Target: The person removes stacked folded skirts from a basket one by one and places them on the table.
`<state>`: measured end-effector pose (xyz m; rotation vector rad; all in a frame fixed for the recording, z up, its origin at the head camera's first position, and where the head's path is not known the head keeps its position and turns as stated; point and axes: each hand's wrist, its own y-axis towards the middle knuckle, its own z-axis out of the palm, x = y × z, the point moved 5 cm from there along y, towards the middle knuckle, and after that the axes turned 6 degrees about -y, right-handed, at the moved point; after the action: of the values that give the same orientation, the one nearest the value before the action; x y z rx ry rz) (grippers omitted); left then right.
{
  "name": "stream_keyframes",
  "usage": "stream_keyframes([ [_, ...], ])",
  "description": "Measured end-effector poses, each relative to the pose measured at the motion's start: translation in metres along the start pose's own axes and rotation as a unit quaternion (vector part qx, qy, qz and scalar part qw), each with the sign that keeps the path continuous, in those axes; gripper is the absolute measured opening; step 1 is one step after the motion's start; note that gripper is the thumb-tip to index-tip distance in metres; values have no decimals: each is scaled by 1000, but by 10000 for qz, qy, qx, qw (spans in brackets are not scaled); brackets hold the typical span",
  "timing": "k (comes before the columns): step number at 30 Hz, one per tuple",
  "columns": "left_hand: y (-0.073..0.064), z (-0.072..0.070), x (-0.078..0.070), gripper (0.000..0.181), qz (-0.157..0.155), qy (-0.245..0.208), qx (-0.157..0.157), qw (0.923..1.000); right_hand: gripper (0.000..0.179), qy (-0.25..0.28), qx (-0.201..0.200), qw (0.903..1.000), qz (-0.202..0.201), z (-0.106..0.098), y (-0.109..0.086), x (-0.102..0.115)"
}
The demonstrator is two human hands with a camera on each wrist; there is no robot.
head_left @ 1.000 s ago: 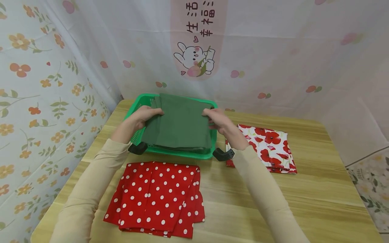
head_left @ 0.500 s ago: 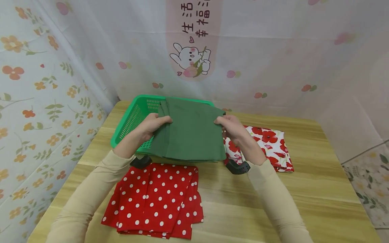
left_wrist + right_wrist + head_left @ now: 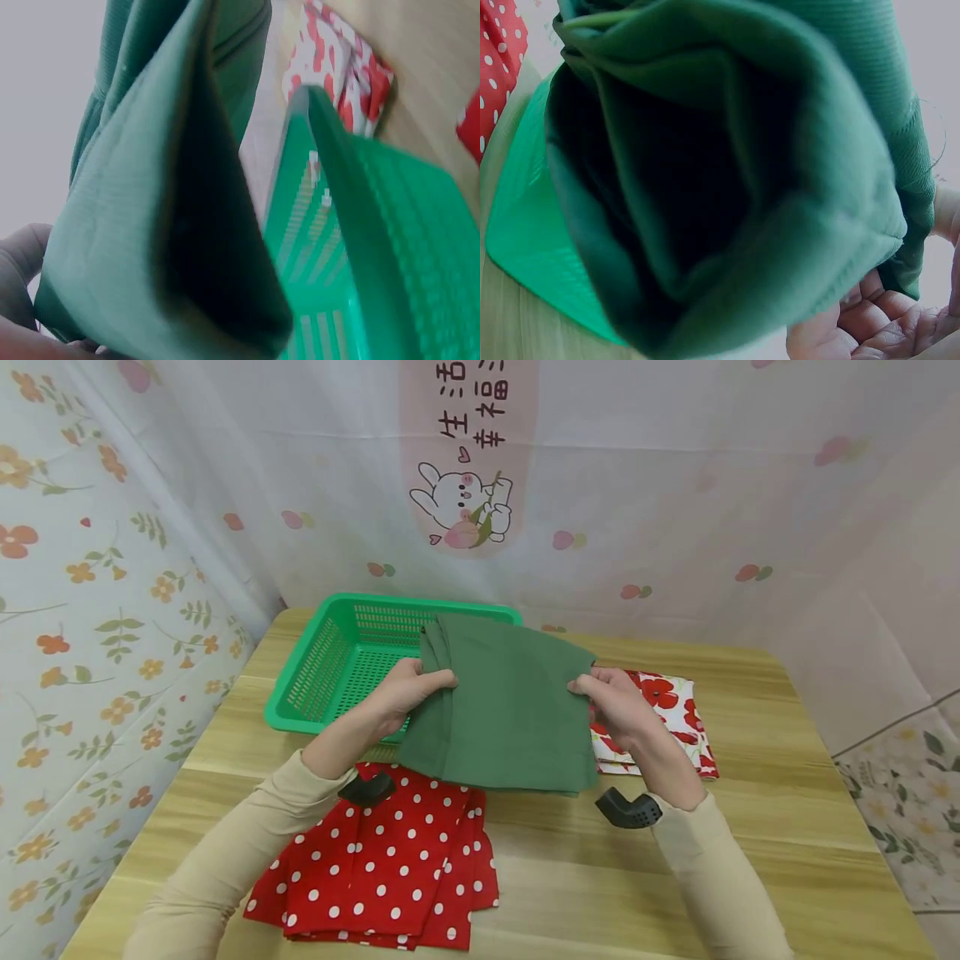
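A folded dark green cloth (image 3: 517, 710) is held up by both hands, its layers sagging open at the sides in the wrist views. My left hand (image 3: 401, 697) pinches its left edge, thumb on top. At the right edge my right hand (image 3: 618, 706) grips it the same way, fingers underneath. The cloth overlaps the right part of a green plastic basket (image 3: 300, 672), whose visible inside holds nothing. Below the left forearm lies a red cloth with white dots (image 3: 390, 868), folded flat. Partly behind the right hand is a white cloth with red poppies (image 3: 675, 710).
The wooden table (image 3: 750, 843) ends at a patterned white curtain (image 3: 660, 485) behind the basket and a flowered curtain (image 3: 97, 610) on the left. A black curved piece (image 3: 630, 810) sticks out at the right wrist, another black piece (image 3: 369, 788) at the left.
Both hands have lifted the green cloth out of the basket and carried it right and toward the body. More of the basket's inside now shows. The dotted and poppy cloths stay in place.
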<state>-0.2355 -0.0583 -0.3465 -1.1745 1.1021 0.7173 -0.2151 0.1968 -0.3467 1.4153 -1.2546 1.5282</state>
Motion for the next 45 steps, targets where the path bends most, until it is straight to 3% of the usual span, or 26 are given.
stream_keyframes([
  [10, -7, 42, 12, 24, 239, -94, 320, 9992, 24, 105, -107, 9997, -173, -23, -40, -14],
  [14, -8, 60, 20, 19, 188, -310, 446, 9983, 24, 279, -27, 9995, -153, -30, -55, -22],
  [23, -10, 92, 38, 21, 102, -262, 668, 9974, 29, 262, -167, 9992, -239, -46, -80, -39],
  [34, -12, 124, 62, 24, -100, -57, 659, 9978, 35, 136, -95, 9990, -403, -66, -115, -66],
  [38, -16, 136, 75, 29, -288, 10, 641, 9975, 34, -46, -96, 9995, -308, -72, -126, -77],
  [45, -22, 151, 95, 30, -499, -305, 805, 9950, 30, -418, -287, 9986, 141, -82, -139, -102],
])
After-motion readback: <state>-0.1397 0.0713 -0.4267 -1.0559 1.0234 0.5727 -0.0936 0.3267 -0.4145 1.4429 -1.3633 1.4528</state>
